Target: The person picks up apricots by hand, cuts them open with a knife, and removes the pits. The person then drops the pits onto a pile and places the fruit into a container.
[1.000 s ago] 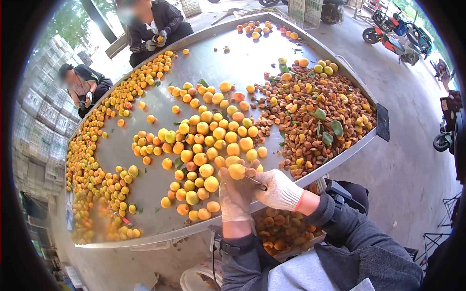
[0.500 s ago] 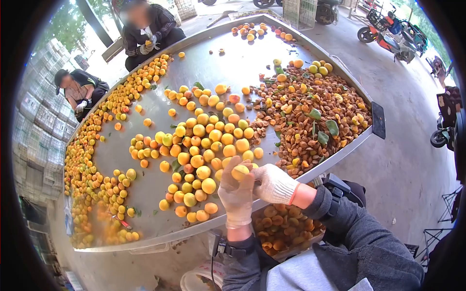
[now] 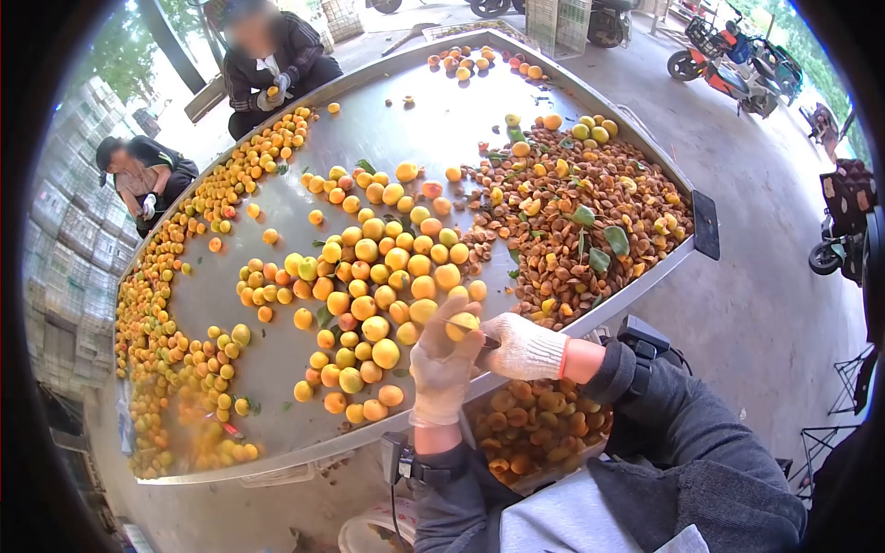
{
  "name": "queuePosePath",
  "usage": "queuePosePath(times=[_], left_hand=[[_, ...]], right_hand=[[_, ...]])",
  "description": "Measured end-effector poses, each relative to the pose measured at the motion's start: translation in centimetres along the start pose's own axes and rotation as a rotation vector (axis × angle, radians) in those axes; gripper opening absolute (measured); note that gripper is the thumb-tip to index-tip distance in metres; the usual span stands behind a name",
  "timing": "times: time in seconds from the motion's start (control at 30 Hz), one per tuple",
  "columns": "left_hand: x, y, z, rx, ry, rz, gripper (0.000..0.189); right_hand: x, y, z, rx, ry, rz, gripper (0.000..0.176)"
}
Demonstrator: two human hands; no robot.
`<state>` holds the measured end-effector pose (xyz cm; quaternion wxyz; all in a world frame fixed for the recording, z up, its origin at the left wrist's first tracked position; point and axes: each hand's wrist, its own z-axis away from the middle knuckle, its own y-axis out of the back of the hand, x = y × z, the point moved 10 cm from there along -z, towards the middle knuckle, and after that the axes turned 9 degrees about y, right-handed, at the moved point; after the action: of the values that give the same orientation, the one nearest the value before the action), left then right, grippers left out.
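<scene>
My left hand (image 3: 441, 369), in a thin pale glove, is closed around a yellow apricot (image 3: 462, 325) held up above the table's near edge. My right hand (image 3: 527, 346), in a white knitted glove, is closed on a small knife (image 3: 490, 342); only a short dark piece of it shows beside the apricot. A dark line runs across the fruit's skin. Just beyond my hands, a loose heap of whole apricots (image 3: 375, 328) lies on the metal table (image 3: 277, 355). Right of it spreads a pile of brown apricot pits (image 3: 576, 244) mixed with leaves and some yellow fruit.
Below the table edge, a crate (image 3: 535, 429) holds orange apricot halves. A white bucket (image 3: 364, 535) stands at the bottom. More apricots (image 3: 171, 300) line the table's left side. Two people (image 3: 267, 69) sit beyond that side, and scooters (image 3: 737, 69) are parked at the upper right.
The whole view has shifted slightly left. Both hands stay together at the apricot, with more of the fruit and the dark blade visible between them now.
</scene>
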<state>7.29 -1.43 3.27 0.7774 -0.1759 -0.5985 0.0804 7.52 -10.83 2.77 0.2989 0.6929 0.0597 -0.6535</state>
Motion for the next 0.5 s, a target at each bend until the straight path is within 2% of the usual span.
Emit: queuePosePath(times=[0.03, 0.1, 0.17, 0.23, 0.3, 0.33, 0.4, 0.43, 0.5], left_hand=[[-0.2, 0.3, 0.0, 0.060, 0.038, -0.075, 0.048], [-0.4, 0.4, -0.2, 0.066, -0.011, -0.033, 0.049], [-0.1, 0.5, 0.0, 0.072, -0.061, 0.011, 0.050], [-0.4, 1.1, 0.1, 0.119, 0.000, -0.014, 0.051], [-0.6, 1.3, -0.2, 0.089, -0.026, 0.007, 0.048], [-0.6, 1.2, -0.3, 0.056, -0.052, 0.028, 0.046], [-0.5, 1.3, -0.4, 0.059, -0.077, 0.082, 0.046], [-0.2, 1.4, -0.4, 0.060, -0.097, 0.135, 0.046], [0.7, 1.6, -0.2, 0.111, -0.047, 0.176, 0.046]], right_hand=[[0.2, -0.1, 0.0, 0.000, 0.002, -0.001, 0.017], [-0.1, 1.0, 0.3, 0.075, 0.004, 0.322, 0.022], [-0.2, 0.9, 0.2, 0.074, -0.028, 0.398, 0.023], [-0.5, 1.4, 0.1, 0.072, -0.057, 0.476, 0.024], [0.9, -1.6, 1.1, -0.174, -0.284, -0.231, 0.024], [0.6, -1.3, 1.3, -0.175, -0.282, -0.229, 0.024], [-1.1, -0.4, 1.3, -0.174, -0.119, -0.167, 0.025], [-0.8, 0.1, 1.8, -0.175, -0.117, -0.167, 0.025], [-1.7, 2.3, 2.4, -0.095, 0.073, 0.185, 0.016]])
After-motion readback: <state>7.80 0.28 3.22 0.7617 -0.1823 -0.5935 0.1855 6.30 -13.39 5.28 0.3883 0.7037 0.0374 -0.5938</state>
